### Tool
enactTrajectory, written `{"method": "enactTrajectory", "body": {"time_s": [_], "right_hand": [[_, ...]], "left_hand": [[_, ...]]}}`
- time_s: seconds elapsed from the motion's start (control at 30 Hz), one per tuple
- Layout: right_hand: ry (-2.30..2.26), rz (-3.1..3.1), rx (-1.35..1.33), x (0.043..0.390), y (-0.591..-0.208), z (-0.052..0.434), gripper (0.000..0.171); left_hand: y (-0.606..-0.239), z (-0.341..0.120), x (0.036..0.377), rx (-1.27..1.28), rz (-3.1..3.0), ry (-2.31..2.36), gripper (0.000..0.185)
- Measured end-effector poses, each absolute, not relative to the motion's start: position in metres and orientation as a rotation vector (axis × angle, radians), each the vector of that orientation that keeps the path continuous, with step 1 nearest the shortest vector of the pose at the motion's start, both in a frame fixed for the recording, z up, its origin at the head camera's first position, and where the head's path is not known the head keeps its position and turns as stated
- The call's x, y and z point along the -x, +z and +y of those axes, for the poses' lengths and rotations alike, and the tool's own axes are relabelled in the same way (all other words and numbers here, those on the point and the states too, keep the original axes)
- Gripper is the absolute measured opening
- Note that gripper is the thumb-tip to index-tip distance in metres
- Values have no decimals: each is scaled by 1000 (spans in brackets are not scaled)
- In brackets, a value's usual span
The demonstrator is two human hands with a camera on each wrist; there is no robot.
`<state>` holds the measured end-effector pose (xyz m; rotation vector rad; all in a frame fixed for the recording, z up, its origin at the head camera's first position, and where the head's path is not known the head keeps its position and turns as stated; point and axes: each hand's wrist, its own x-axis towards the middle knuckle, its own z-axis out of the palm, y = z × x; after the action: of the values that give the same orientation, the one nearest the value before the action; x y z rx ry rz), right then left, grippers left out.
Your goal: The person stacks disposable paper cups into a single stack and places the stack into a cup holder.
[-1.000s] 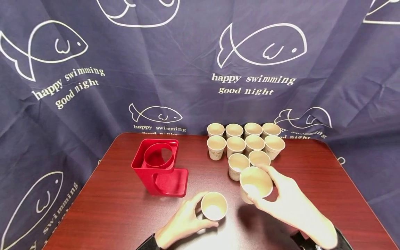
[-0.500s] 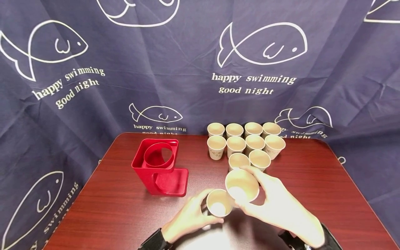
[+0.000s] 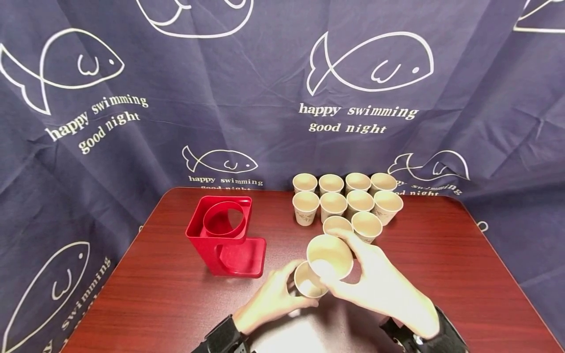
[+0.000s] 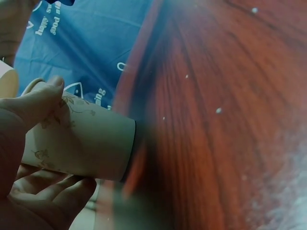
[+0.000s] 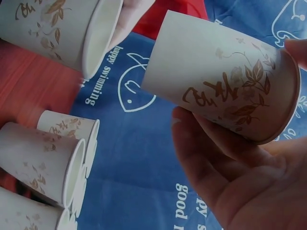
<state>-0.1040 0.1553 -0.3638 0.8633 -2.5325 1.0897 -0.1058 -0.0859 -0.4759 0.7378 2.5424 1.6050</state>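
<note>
Near the table's front edge, my left hand (image 3: pixel 295 288) grips a white paper cup (image 3: pixel 310 283) with a brown leaf print, mouth up. Its side (image 4: pixel 81 143) fills the left wrist view between thumb and fingers (image 4: pixel 57 191). My right hand (image 3: pixel 353 268) grips a second paper cup (image 3: pixel 330 255), lifted and tilted, its base just above the first cup's rim. In the right wrist view this held cup (image 5: pixel 220 72) lies across my fingers, and the left hand's cup (image 5: pixel 57 28) shows at the top left.
A red plastic cup holder (image 3: pixel 225 235) with a round opening stands left of centre on the dark red table (image 3: pixel 154 294). Several upright paper cups (image 3: pixel 348 201) cluster at the back right. A navy fish-print cloth (image 3: pixel 265 98) hangs behind.
My right hand has carried its cup leftward and a little toward me, from beside the cluster to over the left hand's cup. The left hand's cup shifted slightly right.
</note>
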Motion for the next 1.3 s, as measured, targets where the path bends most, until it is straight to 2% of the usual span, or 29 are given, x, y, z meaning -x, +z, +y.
{"method": "enactTrajectory", "body": {"time_s": [0.47, 1.0, 1.3], "right_hand": [[1165, -2500, -899, 113, -380, 144, 71], [1179, -2587, -824, 116, -398, 145, 75], [1206, -2579, -934, 122, -412, 138, 62]], "left_hand": [[-472, -86, 111, -702, 2652, 1521, 68], [-473, -86, 113, -671, 2636, 1539, 63], [-472, -86, 115, -666, 2639, 1521, 72]]}}
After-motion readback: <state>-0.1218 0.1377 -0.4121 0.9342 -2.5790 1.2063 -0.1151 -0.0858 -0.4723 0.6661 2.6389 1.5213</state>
